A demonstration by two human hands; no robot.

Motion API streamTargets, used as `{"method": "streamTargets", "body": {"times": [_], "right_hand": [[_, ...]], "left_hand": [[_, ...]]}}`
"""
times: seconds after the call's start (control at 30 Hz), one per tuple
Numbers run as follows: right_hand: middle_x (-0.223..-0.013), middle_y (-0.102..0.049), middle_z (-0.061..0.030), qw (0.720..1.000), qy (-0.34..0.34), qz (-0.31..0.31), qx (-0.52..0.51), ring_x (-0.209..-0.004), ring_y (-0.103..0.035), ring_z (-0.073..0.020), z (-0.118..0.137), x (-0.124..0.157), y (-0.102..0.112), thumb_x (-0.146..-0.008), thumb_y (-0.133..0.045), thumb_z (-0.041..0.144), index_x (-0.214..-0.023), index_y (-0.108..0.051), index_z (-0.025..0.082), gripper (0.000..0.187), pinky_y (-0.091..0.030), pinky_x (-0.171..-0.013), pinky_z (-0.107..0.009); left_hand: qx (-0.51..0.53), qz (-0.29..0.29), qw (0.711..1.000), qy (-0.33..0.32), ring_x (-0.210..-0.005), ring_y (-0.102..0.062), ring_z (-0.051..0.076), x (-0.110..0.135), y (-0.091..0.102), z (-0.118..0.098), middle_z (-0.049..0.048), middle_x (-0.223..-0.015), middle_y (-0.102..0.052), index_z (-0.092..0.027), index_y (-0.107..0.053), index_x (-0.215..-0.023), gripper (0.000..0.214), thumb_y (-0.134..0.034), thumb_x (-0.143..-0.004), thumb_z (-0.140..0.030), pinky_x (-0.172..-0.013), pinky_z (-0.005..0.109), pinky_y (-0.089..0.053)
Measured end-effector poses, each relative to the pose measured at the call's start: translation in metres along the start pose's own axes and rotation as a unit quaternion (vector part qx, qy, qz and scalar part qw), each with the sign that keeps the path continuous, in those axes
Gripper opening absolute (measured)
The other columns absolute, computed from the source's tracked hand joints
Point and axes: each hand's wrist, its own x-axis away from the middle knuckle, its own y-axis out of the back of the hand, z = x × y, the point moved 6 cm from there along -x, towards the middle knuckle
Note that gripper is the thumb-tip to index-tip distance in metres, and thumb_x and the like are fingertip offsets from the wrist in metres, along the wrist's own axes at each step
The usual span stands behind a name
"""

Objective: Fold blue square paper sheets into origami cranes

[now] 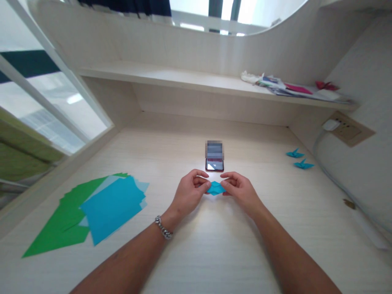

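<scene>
Between my two hands is a small folded piece of blue origami paper (216, 188), held just above or on the desk. My left hand (193, 188) pinches its left end between thumb and fingers. At the opposite end, my right hand (238, 189) grips it the same way. Creases cross the paper's middle, and its ends are hidden by my fingertips. Just beyond my hands lies a phone (214, 163), its upper screen blurred out. Two folded blue paper cranes (295, 153) sit on the desk's right side.
Fanned blue paper sheets (114, 208) overlap green sheets (64, 216) at left. A shelf (183, 79) spans the back, with papers and a pink item (298, 88) on its right. A white cable (330, 175) runs from the wall socket (349, 128) along the right edge.
</scene>
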Motion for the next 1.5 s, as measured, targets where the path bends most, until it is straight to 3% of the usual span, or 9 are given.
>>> {"method": "streamTargets", "body": {"times": [0.13,0.27,0.4,0.5,0.63,0.77,0.93,1.17,1.5], "right_hand": [[-0.081,-0.068,-0.0059,0.991,0.065,-0.063,0.096,-0.075,-0.063,-0.0202,0.007,0.002,0.003,-0.075,-0.065,0.034,-0.089,-0.066,0.018,0.021,-0.051,-0.069,-0.034],[-0.092,-0.067,-0.0067,0.946,0.172,-0.166,0.219,-0.084,-0.060,-0.0209,0.031,0.018,0.003,-0.081,-0.058,0.029,-0.087,-0.069,0.022,0.015,-0.048,-0.075,-0.034],[-0.095,-0.069,-0.0068,0.967,0.142,-0.093,0.191,-0.081,-0.062,-0.0203,0.027,0.019,-0.014,-0.081,-0.059,0.032,-0.098,-0.070,0.022,0.022,-0.049,-0.073,-0.032],[-0.099,-0.071,-0.0070,0.993,0.082,-0.031,0.083,-0.089,-0.064,-0.0224,0.012,0.011,-0.021,-0.081,-0.060,0.041,-0.101,-0.070,0.020,0.031,-0.049,-0.082,-0.036],[-0.093,-0.072,-0.0071,0.999,0.034,-0.028,-0.008,-0.085,-0.065,-0.0222,-0.003,0.001,-0.015,-0.073,-0.068,0.043,-0.095,-0.072,0.018,0.035,-0.051,-0.082,-0.038],[-0.081,-0.071,-0.0065,0.998,-0.017,-0.047,-0.045,-0.073,-0.065,-0.0194,-0.008,0.000,-0.010,-0.066,-0.073,0.043,-0.085,-0.073,0.016,0.034,-0.055,-0.074,-0.037],[-0.077,-0.070,-0.0055,0.998,-0.027,-0.018,-0.056,-0.070,-0.064,-0.0175,-0.004,0.004,-0.016,-0.067,-0.072,0.041,-0.082,-0.073,0.015,0.030,-0.055,-0.071,-0.034],[-0.080,-0.071,-0.0062,0.995,0.041,-0.023,0.086,-0.073,-0.063,-0.0183,0.004,0.002,-0.004,-0.068,-0.071,0.030,-0.082,-0.072,0.016,0.020,-0.052,-0.071,-0.032],[-0.065,-0.069,-0.0025,1.000,-0.006,0.008,0.011,-0.059,-0.063,-0.0146,0.006,0.007,-0.010,-0.063,-0.072,0.022,-0.075,-0.072,0.016,0.013,-0.051,-0.055,-0.026]], "left_hand": [[-0.007,-0.008,1.000,-0.013,-0.066,-0.067,0.017,0.002,-0.001,-0.001,0.0031,-0.070,-0.068,-0.015,-0.056,-0.092,0.026,-0.069,-0.073,-0.026,-0.063,0.030,-0.056],[-0.028,-0.062,0.997,-0.036,-0.072,-0.068,0.019,0.003,0.004,-0.008,0.0046,-0.076,-0.070,-0.015,-0.057,-0.092,0.025,-0.068,-0.074,-0.030,-0.067,0.031,-0.056],[-0.085,-0.094,0.989,-0.072,-0.078,-0.068,0.019,0.008,0.005,-0.018,0.0056,-0.082,-0.070,-0.015,-0.062,-0.089,0.021,-0.067,-0.076,-0.031,-0.074,0.029,-0.055],[-0.125,-0.049,0.987,-0.092,-0.084,-0.067,0.018,0.013,-0.006,-0.021,0.0061,-0.092,-0.070,-0.016,-0.066,-0.095,0.021,-0.062,-0.081,-0.031,-0.077,0.029,-0.054],[-0.155,-0.003,0.983,-0.103,-0.087,-0.065,0.018,0.016,-0.014,-0.019,0.0060,-0.099,-0.069,-0.019,-0.066,-0.102,0.023,-0.053,-0.087,-0.030,-0.079,0.029,-0.053],[-0.216,-0.061,0.966,-0.125,-0.083,-0.063,0.017,0.013,-0.001,-0.024,0.0062,-0.097,-0.068,-0.019,-0.066,-0.102,0.024,-0.061,-0.081,-0.030,-0.075,0.030,-0.052],[-0.180,0.002,0.980,-0.083,-0.088,-0.064,0.019,0.006,-0.004,-0.016,0.0070,-0.098,-0.069,-0.018,-0.068,-0.098,0.023,-0.064,-0.079,-0.030,-0.078,0.030,-0.052],[-0.133,0.046,0.990,-0.031,-0.076,-0.064,0.017,0.004,-0.010,-0.006,0.0073,-0.084,-0.071,-0.014,-0.070,-0.086,0.018,-0.065,-0.077,-0.029,-0.072,0.029,-0.051],[-0.094,0.074,0.993,-0.020,-0.066,-0.061,0.013,0.004,-0.011,-0.007,0.0036,-0.073,-0.069,-0.014,-0.069,-0.080,0.009,-0.065,-0.073,-0.017,-0.063,0.024,-0.050]]}}
